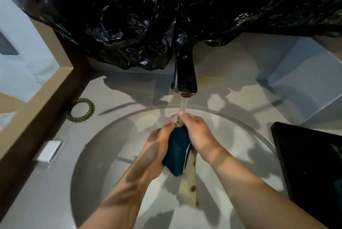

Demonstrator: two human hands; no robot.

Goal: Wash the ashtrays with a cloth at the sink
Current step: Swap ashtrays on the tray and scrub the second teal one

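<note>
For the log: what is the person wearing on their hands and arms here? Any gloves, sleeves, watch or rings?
Nothing worn is visible. The left hand and right hand have no gloves. Both arms are bare right to the bottom of the frame, with no sleeve or cuff in view. No watch, bracelet or ring shows on the wrists or visible fingers, though some fingers are partly hidden.

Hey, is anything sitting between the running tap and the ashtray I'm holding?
Only your own grip: water from the tap lands on the right hand's fingertips at the ashtray's top edge. The left hand grips its side; nothing else visible intervenes.
</note>
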